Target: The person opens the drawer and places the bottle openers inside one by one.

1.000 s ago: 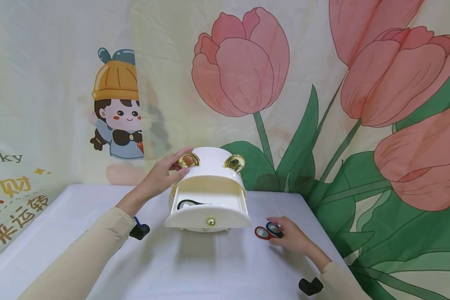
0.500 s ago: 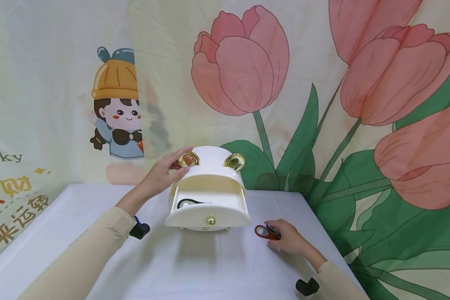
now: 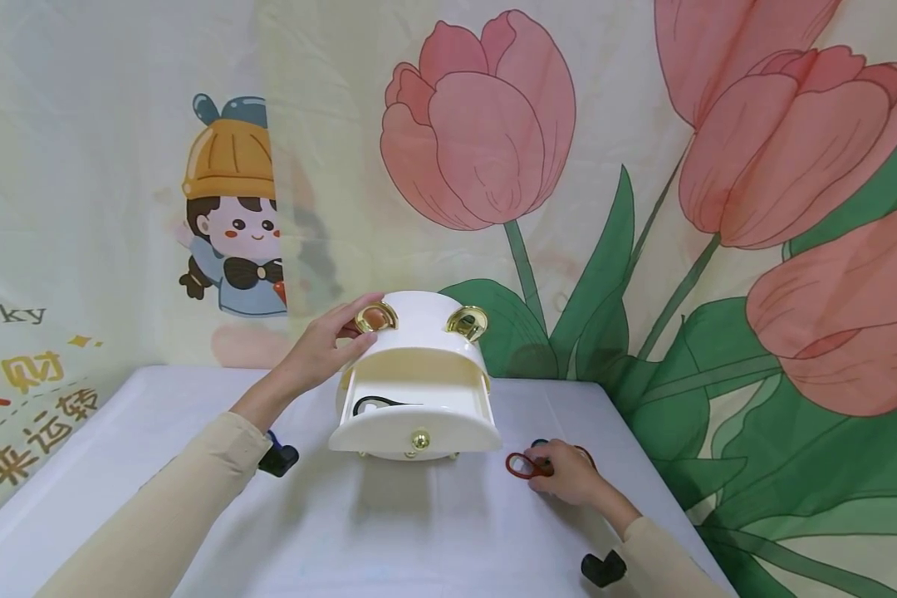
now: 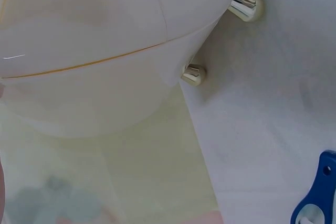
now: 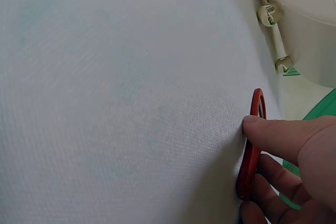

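A white storage box point(image 3: 420, 309) with gold ring-like ears stands on the table, its front drawer point(image 3: 416, 433) pulled out. Inside the drawer lies a thin black-rimmed item point(image 3: 374, 404). My left hand point(image 3: 316, 353) holds the box around its left ear, thumb at the front and fingers over the top. To the right of the box, my right hand point(image 3: 568, 471) pinches a red-rimmed loop-shaped item point(image 5: 250, 156) between thumb and fingers, edge-on in the right wrist view. A dark blue rounded item point(image 3: 540, 443) shows just behind that hand, mostly hidden.
A blue item point(image 4: 319, 187) with a holed handle lies beyond the box's left side in the left wrist view. White cloth covers the table point(image 3: 433, 540). Behind stands a backdrop printed with tulips point(image 3: 486, 124). Black wrist-camera parts point(image 3: 604, 569) hang by both sleeves.
My right hand has shifted slightly left and closed in on the red loop, turning it; the dark blue item beside it has become mostly covered. The left hand, box and drawer stay put.
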`<act>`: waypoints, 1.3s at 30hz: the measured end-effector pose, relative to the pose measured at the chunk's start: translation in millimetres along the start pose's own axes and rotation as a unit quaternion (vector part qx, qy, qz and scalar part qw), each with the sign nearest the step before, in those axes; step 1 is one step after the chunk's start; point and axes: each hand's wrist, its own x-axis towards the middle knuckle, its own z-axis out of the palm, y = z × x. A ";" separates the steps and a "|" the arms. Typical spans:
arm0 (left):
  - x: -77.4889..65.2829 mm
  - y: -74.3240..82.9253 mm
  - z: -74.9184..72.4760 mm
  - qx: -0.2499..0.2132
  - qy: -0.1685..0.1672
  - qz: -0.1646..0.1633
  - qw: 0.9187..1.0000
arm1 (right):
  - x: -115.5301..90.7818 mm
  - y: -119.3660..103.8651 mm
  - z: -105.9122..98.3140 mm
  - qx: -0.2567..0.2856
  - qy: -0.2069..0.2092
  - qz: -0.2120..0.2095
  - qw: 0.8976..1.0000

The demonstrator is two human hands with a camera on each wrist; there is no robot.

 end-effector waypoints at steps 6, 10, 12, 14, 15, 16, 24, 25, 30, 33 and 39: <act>-0.7 1.3 -0.7 0.000 -0.001 0.002 1.000 | 2.0 -0.3 -1.1 0.004 -0.016 -0.015 1.000; -0.5 0.9 -0.4 0.002 -0.001 0.001 1.000 | 4.2 -2.6 -2.2 0.011 -0.025 -0.002 1.000; -0.4 0.7 -0.3 0.002 0.000 0.001 1.000 | 4.9 -3.3 -2.6 0.013 -0.028 0.002 1.000; -0.1 0.3 -0.1 0.003 0.001 0.002 1.000 | 5.4 -3.3 -2.7 0.015 -0.032 0.003 0.999; 0.1 0.0 0.1 0.004 0.001 0.003 1.000 | 5.6 -2.8 -2.5 0.015 -0.034 0.003 0.999; -0.1 0.0 0.1 0.004 0.001 0.002 1.000 | 5.5 -2.6 -2.6 0.015 -0.035 0.002 0.999; 0.1 -0.6 0.0 0.002 0.000 -0.001 1.000 | 4.1 1.3 -5.1 0.008 -0.044 -0.009 0.999; -0.1 -0.4 -0.1 0.001 0.000 -0.002 1.000 | 3.9 1.7 -5.7 0.010 -0.046 -0.006 0.999; 0.0 -0.7 -0.5 0.001 0.001 -0.002 1.000 | 2.5 0.7 -13.3 0.017 -0.065 0.005 0.998; 0.4 -1.4 -0.4 0.001 0.001 -0.002 1.000 | 1.3 -0.4 -21.0 0.018 -0.073 0.001 0.997; 0.6 -2.3 0.1 0.003 0.000 -0.003 1.000 | -2.1 -3.2 -45.4 0.018 -0.069 -0.051 0.996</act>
